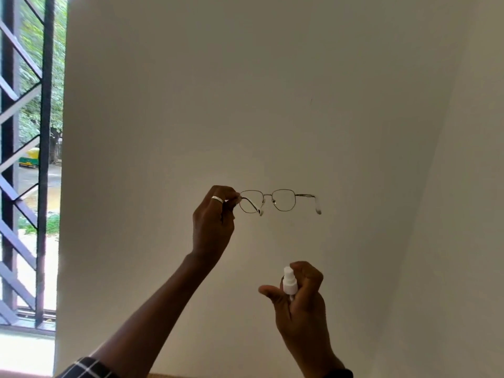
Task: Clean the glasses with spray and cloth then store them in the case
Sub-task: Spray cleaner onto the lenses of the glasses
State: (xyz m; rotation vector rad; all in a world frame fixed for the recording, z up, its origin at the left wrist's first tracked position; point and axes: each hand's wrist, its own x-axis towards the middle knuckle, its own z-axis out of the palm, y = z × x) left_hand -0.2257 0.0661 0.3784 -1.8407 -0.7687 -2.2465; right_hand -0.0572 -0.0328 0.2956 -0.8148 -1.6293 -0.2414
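Before the wall [272, 91] | left hand [212, 222] pinching wire-rimmed glasses [272, 201] at hinge; light, fragile | right hand [300, 304] gripping spray bottle [289, 281]

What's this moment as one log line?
left hand: pinches glasses at one corner, raised | right hand: grips spray bottle below them | cloth, case: not in view

Glasses [283, 200]: thin metal frame, clear lenses, both temples unfolded, held level in the air before the wall [272, 91]. Spray bottle [289, 282]: white nozzle, upright, lower before the same wall.
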